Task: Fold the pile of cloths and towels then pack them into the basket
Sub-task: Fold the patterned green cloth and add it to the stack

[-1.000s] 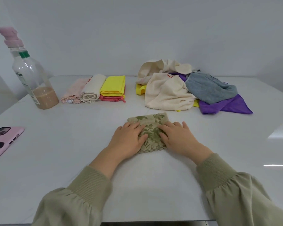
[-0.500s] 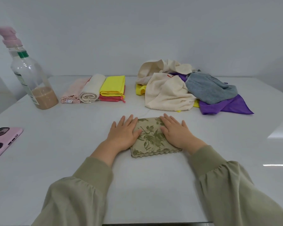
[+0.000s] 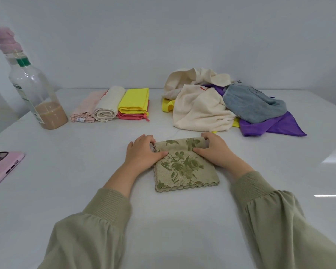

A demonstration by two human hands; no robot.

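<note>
Green flower cloth (image 3: 184, 167) lies in the middle of the frame on the white bench (image 3: 66, 181). It is folded into a small square. Its near edge is wavy, and its far edge is curled up into a little roll. The left hand (image 3: 142, 152) grips the far left corner of the roll, with fingers bent round it and the thumb lying on the cloth. The right hand (image 3: 213, 150) grips the far right corner the same way. The hands are apart, one at each side.

Half a second ago both hands lay flat on the cloth with straight fingers, and the far edge lay flat too. Now the fingers are curled and that edge is rolled up.

The pile of unfolded towels (image 3: 221, 105) sits at the upper right, just past the cloth. The folded cloths (image 3: 113, 103) sit in a row at the upper middle. They have not moved.
</note>
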